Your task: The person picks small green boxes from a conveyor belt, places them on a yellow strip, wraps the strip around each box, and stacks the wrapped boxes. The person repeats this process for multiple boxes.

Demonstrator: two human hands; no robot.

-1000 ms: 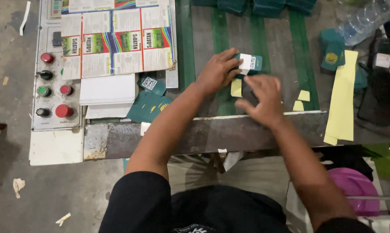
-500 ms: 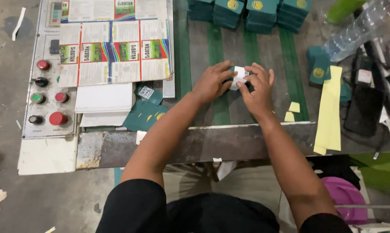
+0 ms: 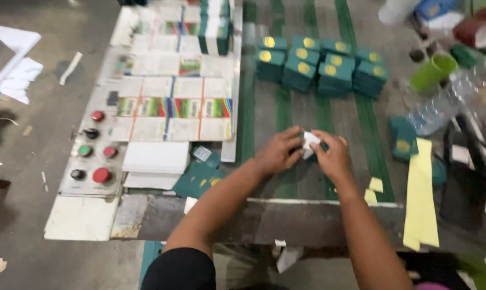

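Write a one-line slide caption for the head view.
Both hands, left hand and right hand, pinch a small white-and-green packet over the green-striped belt, teal packs stacked beyond.

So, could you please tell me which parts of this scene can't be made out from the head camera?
- The small white and green item, head view: mostly covered by the left hand and right hand, and motion-blurred; its shape and whether it is folded are unclear.
- The fingertips: blurred, so the exact grip cannot be told.
- The clutter at the top right: cut by the frame edge and blurred.
- The printed sheets: print too soft to read.
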